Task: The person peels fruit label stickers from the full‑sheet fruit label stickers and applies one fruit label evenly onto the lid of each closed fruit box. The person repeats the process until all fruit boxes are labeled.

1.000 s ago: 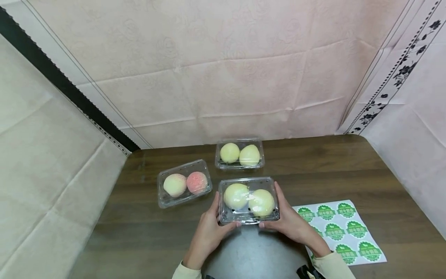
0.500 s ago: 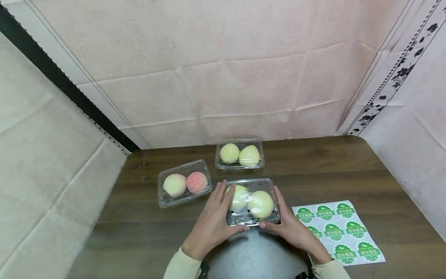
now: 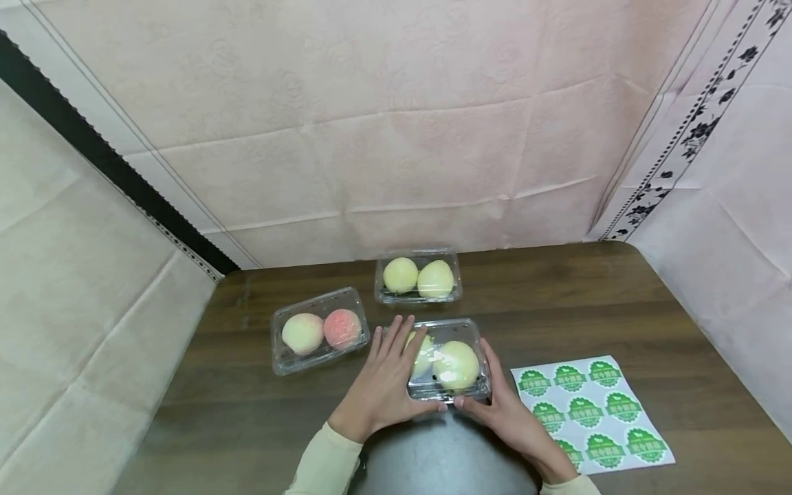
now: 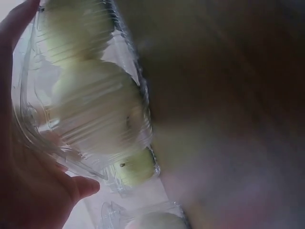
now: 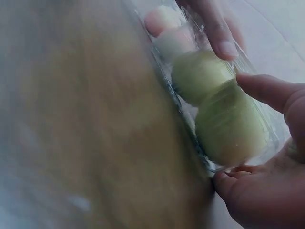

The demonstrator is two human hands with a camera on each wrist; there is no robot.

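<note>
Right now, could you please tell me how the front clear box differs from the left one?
The front box shows two pale green fruits; the left box, one creamy fruit and one pinkish-red fruit. The left hand and right hand touch the front box, not the left box. Both are clear and hold two fruits.

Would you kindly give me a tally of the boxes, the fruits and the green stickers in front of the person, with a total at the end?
Clear plastic boxes: 3
Round fruits: 6
Green stickers: 9
Total: 18
</note>
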